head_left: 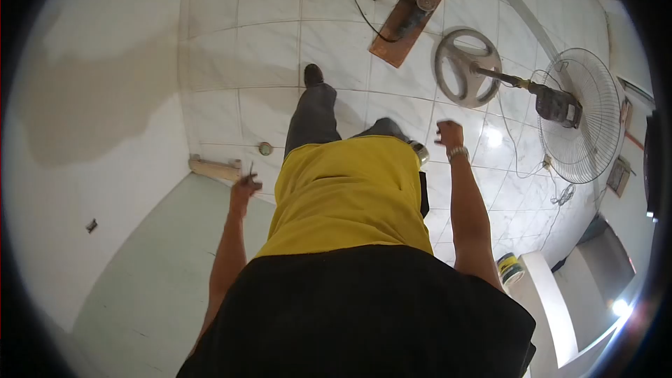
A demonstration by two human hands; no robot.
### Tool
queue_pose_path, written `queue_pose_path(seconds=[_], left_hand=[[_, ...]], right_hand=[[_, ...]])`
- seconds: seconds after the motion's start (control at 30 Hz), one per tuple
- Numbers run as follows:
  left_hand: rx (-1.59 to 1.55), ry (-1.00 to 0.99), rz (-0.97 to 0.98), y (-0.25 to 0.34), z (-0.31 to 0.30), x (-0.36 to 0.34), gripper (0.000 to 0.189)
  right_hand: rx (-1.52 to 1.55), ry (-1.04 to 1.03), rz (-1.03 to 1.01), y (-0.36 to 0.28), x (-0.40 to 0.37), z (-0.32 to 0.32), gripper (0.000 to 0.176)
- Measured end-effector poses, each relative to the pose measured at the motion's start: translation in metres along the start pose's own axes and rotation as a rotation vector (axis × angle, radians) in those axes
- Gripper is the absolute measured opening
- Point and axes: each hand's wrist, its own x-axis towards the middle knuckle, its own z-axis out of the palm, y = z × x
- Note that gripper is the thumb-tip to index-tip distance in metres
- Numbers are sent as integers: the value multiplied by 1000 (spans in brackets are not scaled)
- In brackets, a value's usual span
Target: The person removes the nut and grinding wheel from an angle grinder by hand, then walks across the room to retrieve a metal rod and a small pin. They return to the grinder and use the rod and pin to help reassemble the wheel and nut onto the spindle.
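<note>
My left hand (244, 190) is beside my left hip, its fingers closed on a thin, dark, pencil-like stick (252, 167) that points up from them. A wooden piece (215, 169) lies on the floor along the wall, just past that hand. My right hand (450, 134) hangs out to the right with loosely curled fingers, a gap between thumb and fingers, and nothing visible in it. On that wrist is a metal-banded watch (458, 152). A shiny metallic round object (419, 152) sits at my right hip, apart from the hand.
Ahead, a wooden plank (401, 36) carries a dark corded power tool (408, 19). A pedestal fan (560, 106) with a round base (467, 68) stands to the right, its cord across the tiles. A roll of tape (264, 148) lies ahead-left; a yellow-labelled bucket (510, 268) is at right.
</note>
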Motion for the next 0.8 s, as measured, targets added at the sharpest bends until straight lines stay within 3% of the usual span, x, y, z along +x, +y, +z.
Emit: queue_pose_path(seconds=[0.07,0.1,0.13,0.17,0.2,0.27,0.3,0.37,0.43,0.53,0.57,0.6,0.67,0.73,0.8], left_hand=[[108,-23,79,93,-38,54,21],[129,-24,125,132,-58,84,19],[229,-47,298,162,-82,121,18],[337,-81,460,188,-100,155,18],[527,-68,488,237,-102,163,18],[883,-43,616,332,-90,174,21],[858,-79,649,357,-80,184,22],[795,-147,703,405,-50,204,23],[971,-117,648,452,3,195,25],[1066,-118,592,477,55,188,28],[1137,-228,671,479,62,199,30],[1224,-280,551,510,97,165,34],[1350,-385,638,529,118,175,35],[1494,-421,570,549,140,173,31],[1643,-465,463,568,160,189,27]], right_hand=[[-191,-62,-84,47,-3,26,29],[-166,-19,-51,30,-13,39,27],[-139,26,-19,11,-23,52,25],[-44,89,111,-33,-50,65,23],[56,153,252,-64,-75,79,21],[-75,274,79,-86,-70,94,19],[-206,333,-37,-95,-67,97,18],[-38,459,-396,-118,-42,114,13],[39,386,-388,-155,-10,126,12],[-14,-71,-351,-213,23,144,28],[-60,-209,-333,-236,17,147,34],[-238,-129,-404,-255,2,156,33],[-406,-108,-407,-279,-14,166,33],[-379,-227,-317,-293,-14,173,33],[-209,-104,-406,-280,-7,193,31]])
